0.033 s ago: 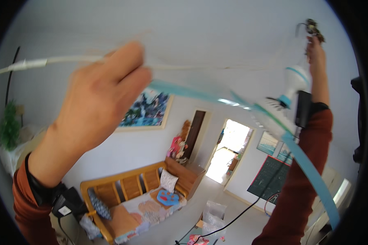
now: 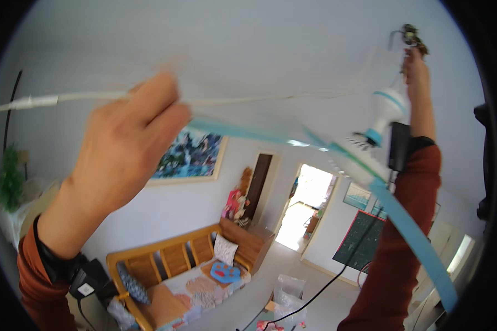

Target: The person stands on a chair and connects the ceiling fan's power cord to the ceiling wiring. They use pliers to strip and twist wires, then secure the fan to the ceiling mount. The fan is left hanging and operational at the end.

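Note:
My left hand [image 2: 130, 140] is raised at the left with its fingers curled closed. A thin white cable [image 2: 248, 100] runs across at its knuckles, and a blue fan blade [image 2: 232, 131] extends from behind it. Its fingertips are blurred, so what they hold is hidden. High at the right, my right hand [image 2: 418, 71] closes around the lower part of a dark metal fitting [image 2: 411, 39] against the ceiling. Beneath that hand hangs a small white and blue ceiling fan [image 2: 388, 110], with another blue blade [image 2: 419, 237] slanting down in front of my right forearm.
Below stand a wooden sofa [image 2: 165, 251] with cushions and a table [image 2: 254, 317] with plastic wrapping [image 2: 289, 289]. A framed painting [image 2: 190, 157] and a chalkboard [image 2: 359, 243] hang on the walls. A bright doorway [image 2: 309, 204] is at the back. Black cables trail from both wrists.
The view has shifted slightly, so the fan, fitting and right hand appear a little further left. The left hand sits slightly lower and further left. Both hands keep their closed shape.

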`<state>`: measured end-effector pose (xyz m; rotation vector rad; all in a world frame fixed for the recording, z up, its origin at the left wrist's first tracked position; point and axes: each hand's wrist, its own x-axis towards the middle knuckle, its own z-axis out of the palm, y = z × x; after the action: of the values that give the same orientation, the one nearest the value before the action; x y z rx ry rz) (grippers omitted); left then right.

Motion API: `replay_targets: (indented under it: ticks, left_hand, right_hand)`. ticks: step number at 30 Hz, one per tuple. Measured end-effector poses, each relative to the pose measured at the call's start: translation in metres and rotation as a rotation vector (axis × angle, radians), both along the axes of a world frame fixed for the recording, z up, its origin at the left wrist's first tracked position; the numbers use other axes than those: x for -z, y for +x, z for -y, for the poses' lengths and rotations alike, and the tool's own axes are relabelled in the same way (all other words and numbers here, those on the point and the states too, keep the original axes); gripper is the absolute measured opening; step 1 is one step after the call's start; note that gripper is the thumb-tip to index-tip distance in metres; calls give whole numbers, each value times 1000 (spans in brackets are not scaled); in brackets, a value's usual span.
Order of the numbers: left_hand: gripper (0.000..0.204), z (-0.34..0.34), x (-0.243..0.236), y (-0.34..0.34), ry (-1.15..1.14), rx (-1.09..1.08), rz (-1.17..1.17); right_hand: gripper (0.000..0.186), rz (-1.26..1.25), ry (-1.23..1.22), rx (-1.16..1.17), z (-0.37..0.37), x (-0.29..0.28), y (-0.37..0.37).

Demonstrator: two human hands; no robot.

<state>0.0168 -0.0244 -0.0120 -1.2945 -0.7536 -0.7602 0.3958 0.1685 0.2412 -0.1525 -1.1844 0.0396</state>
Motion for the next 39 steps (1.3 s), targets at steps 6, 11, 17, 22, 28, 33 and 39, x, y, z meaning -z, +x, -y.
replay_targets:
  ticks: [6,11,17,22,28,33,39]
  left_hand:
    - [16,0,-3,5,25,-10,33]
    - [17,-2,-3,4,36,-3,13]
    - [17,-3,-4,7,39,-7,-2]
    - [18,-9,-3,4,33,23,20]
    - [19,-9,-2,1,28,27,54]
    - [18,2,3,4,26,-18,76]
    - [20,1,0,6,-3,16,36]
  right_hand:
    - [22,4,23,-123,12,9,-21]
    - [20,-11,161,355,7,7,-18]
    - [24,-230,69,1026,6,6,-25]
    - [18,-68,90,433,8,0,-17]
    - [16,107,-103,-359,15,-3,-4]
    - [17,-105,157,314,8,9,-21]
    - [19,-63,233,625,6,15,-22]
